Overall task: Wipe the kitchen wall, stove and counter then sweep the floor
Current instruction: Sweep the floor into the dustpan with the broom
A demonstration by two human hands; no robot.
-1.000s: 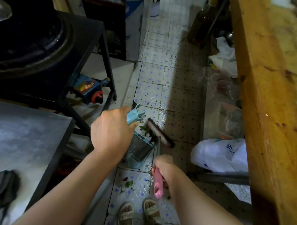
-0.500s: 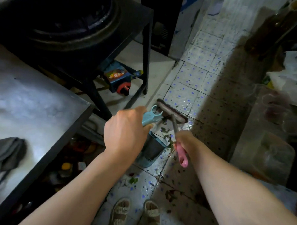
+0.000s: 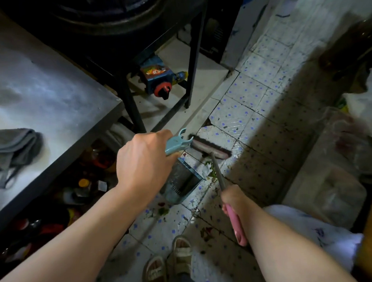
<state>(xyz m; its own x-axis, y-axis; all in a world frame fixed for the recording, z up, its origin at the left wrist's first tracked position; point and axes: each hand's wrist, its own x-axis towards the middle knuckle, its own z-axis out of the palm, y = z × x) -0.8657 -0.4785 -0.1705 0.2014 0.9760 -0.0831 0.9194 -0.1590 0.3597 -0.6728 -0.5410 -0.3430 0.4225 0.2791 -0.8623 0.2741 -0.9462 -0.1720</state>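
At six o'clock the person's sandals [image 3: 168,266] stand on the tiled floor [image 3: 255,96], white with blue dots and strewn with dark specks and green scraps. Just above, at four o'clock, the right hand [image 3: 233,199] grasps the broom [image 3: 215,158] by its pink grip, the grey shaft running up to a dark bristle head lying flat on the tiles near centre. Touching that head's left end is the light-blue handle of the dustpan [image 3: 182,183], clenched in the left hand [image 3: 143,161]; the pan's mouth rests on the floor beside the debris. At nine o'clock a steel counter [image 3: 52,92] edges the aisle, a grey cloth [image 3: 12,147] on it. At twelve a black stove stand [image 3: 190,56] hems the left side. Bags [image 3: 338,177] crowd three o'clock, leaving a narrow strip of tiles running toward one o'clock.
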